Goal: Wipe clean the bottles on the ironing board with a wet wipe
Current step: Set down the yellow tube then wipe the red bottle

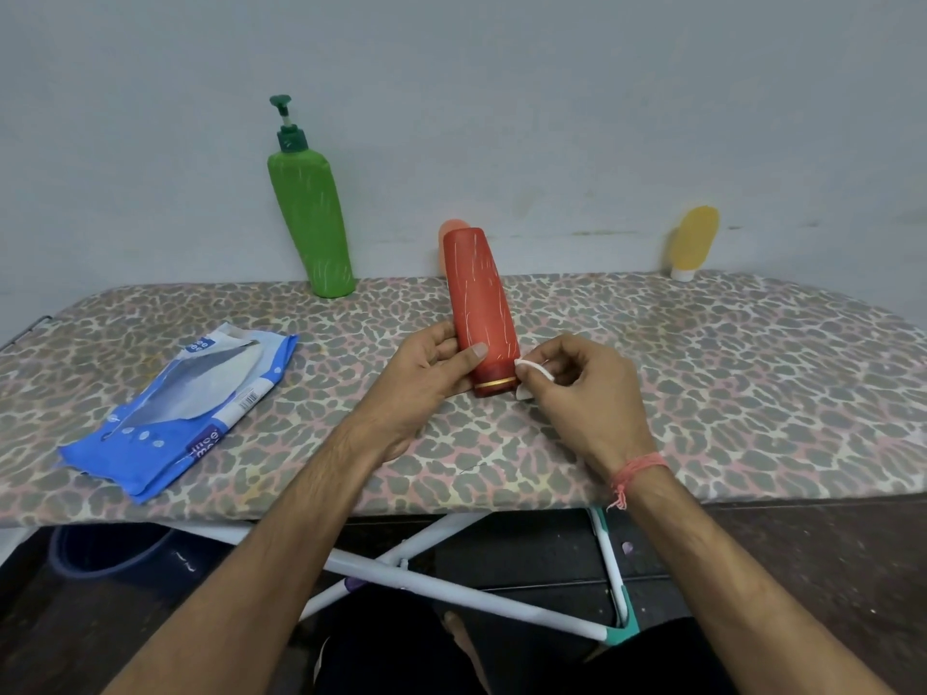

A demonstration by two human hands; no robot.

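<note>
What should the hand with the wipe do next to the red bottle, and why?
Probably slide the wipe up along the red bottle. The right hand pinches the wipe at the bottle's lower end, near the gold ring, while the left hand holds the bottle steady. White streaks still run along its whole body, so it does not look clean yet.

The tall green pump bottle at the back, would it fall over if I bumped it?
Probably, quite easily. The tall green plastic pump bottle already tilts rather than standing straight, and it is tall over a small base. It stands on the padded leopard-print ironing board, likely a soft footing. The grey wall close behind might catch it if it tipped backward.
</note>
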